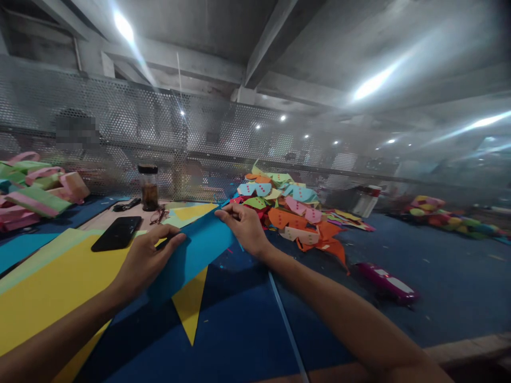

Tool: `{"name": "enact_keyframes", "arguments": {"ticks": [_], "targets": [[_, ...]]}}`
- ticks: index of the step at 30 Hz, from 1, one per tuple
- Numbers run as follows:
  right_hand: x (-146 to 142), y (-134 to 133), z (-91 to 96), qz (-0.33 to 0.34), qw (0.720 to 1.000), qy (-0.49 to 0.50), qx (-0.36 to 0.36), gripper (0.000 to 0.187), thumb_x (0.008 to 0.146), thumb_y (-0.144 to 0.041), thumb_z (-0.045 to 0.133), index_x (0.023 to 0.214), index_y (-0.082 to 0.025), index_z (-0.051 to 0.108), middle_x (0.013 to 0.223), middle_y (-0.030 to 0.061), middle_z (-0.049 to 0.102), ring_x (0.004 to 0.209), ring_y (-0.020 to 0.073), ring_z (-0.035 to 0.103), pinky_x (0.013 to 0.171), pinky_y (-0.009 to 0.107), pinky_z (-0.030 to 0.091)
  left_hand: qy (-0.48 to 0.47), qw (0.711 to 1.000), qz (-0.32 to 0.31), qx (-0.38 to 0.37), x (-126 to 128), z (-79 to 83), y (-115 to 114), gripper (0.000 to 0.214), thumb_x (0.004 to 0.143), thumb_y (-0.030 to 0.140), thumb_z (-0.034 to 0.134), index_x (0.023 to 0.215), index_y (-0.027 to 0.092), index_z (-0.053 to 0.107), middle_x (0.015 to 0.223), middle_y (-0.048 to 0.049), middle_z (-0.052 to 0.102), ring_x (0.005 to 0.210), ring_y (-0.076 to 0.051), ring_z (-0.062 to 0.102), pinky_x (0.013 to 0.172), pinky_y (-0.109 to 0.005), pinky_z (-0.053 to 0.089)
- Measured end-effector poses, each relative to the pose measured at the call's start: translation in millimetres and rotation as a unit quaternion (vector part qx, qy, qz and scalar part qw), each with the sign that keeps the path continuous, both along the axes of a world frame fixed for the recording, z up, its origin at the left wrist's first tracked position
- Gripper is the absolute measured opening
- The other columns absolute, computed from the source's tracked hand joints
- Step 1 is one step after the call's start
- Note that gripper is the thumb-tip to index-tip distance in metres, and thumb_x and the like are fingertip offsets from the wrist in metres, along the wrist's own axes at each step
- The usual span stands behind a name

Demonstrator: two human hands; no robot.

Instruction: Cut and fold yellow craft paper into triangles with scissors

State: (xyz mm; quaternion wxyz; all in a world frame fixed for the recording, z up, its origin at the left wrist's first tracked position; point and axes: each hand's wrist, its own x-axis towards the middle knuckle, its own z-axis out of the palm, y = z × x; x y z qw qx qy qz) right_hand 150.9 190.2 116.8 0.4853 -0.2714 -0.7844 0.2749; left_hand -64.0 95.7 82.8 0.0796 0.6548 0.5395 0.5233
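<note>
Between my two hands a sheet of blue paper [199, 244] is held tilted above the dark blue table. My left hand [149, 255] pinches its left side between thumb and fingers. At the upper right edge my right hand [243, 226] grips it with thumb and fingertips. Under the blue sheet, a pointed piece of yellow paper [192, 308] sticks out toward me. Large yellow sheets [59, 287] lie beneath and beside my left forearm.
A black phone [117, 234] and a dark-filled jar [149, 189] stand left of centre. Beyond my right hand is a heap of cut coloured paper [295, 207]. A purple stapler-like object [387, 282] lies right. Pink and green folded paper [40, 186] is piled left, before a perforated metal screen [207, 127].
</note>
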Motion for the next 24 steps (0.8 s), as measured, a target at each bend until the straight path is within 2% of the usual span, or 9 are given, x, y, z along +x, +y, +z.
{"name": "enact_keyframes", "arguments": {"ticks": [2,5,7,8,9,12,15,21,24], "targets": [[5,10,4.7,-0.020,1.000,0.010,-0.004,0.038,0.088,-0.056,0.063,0.083,-0.019,0.065,0.062,-0.0031,0.055,0.057,0.0115,0.052,0.054,0.023,0.040,-0.030,0.999,0.013,-0.016,-4,3.2,1,0.033,0.084,0.056,0.060,0.077,0.024,0.068,0.073,0.0000,0.066,0.069,-0.020,0.058,0.059,-0.027,0.043],[14,33,11.1,-0.079,0.996,-0.028,0.013,0.035,0.095,-0.050,0.054,0.089,-0.018,0.065,0.059,-0.0031,0.056,0.055,0.0122,0.054,0.055,0.023,0.042,-0.140,0.989,0.030,-0.043,-13,7.6,5,0.035,0.078,0.057,0.066,0.079,0.022,0.068,0.067,0.0017,0.061,0.063,-0.017,0.051,0.054,-0.024,0.038],[18,50,10.4,-0.133,0.977,-0.162,0.043,0.035,0.102,-0.040,0.041,0.102,-0.015,0.065,0.073,0.0018,0.066,0.065,0.0131,0.062,0.063,0.024,0.047,-0.215,0.974,0.033,-0.066,-19,9.6,7,0.038,0.073,0.056,0.072,0.083,0.020,0.069,0.068,0.0025,0.061,0.064,-0.015,0.049,0.054,-0.023,0.037],[19,58,7.9,-0.144,0.952,-0.263,0.062,0.035,0.104,-0.034,0.037,0.110,-0.015,0.064,0.084,0.0040,0.071,0.073,0.0131,0.065,0.069,0.024,0.049,-0.239,0.968,0.033,-0.075,-21,10.1,8,0.039,0.070,0.056,0.074,0.084,0.020,0.069,0.069,0.0024,0.061,0.065,-0.015,0.050,0.055,-0.023,0.037],[19,66,4.1,-0.138,0.940,-0.305,0.063,0.030,0.102,-0.030,0.041,0.111,-0.014,0.066,0.090,0.0056,0.073,0.079,0.0136,0.067,0.073,0.024,0.049,-0.252,0.964,0.031,-0.081,-22,10.0,9,0.040,0.068,0.055,0.076,0.085,0.019,0.069,0.071,0.0021,0.062,0.067,-0.016,0.051,0.057,-0.023,0.038],[17,81,-10.8,-0.120,0.910,-0.392,0.062,0.020,0.095,-0.025,0.056,0.103,-0.016,0.071,0.101,0.0062,0.075,0.092,0.0162,0.068,0.078,0.023,0.047,-0.245,0.965,0.031,-0.083,-21,6.3,11,0.039,0.068,0.053,0.077,0.084,0.019,0.070,0.075,0.0015,0.063,0.071,-0.016,0.051,0.059,-0.023,0.038],[14,86,-21.5,-0.119,0.871,-0.473,0.057,0.019,0.091,-0.023,0.059,0.101,-0.018,0.075,0.107,0.0073,0.075,0.099,0.0201,0.068,0.079,0.024,0.046,-0.223,0.969,0.039,-0.102,-19,-0.4,14,0.042,0.067,0.060,0.074,0.081,0.020,0.069,0.070,0.0021,0.060,0.065,-0.015,0.047,0.054,-0.023,0.033],[25,85,-20.5,-0.184,0.794,-0.580,0.016,0.026,0.087,-0.030,0.065,0.103,-0.015,0.077,0.110,0.0168,0.075,0.106,0.0311,0.068,0.081,0.031,0.049,-0.205,0.969,0.051,-0.125,-22,-9.6,21,0.047,0.064,0.066,0.071,0.080,0.022,0.068,0.070,0.0017,0.058,0.063,-0.015,0.044,0.053,-0.024,0.032],[34,85,-18.8,-0.172,0.775,-0.609,-0.006,0.029,0.078,-0.037,0.075,0.100,-0.018,0.078,0.106,0.0134,0.077,0.102,0.0297,0.070,0.076,0.028,0.049,-0.184,0.973,0.061,-0.127,-23,-11.7,23,0.048,0.066,0.067,0.069,0.081,0.022,0.068,0.069,0.0016,0.057,0.063,-0.015,0.043,0.053,-0.024,0.032]]}}
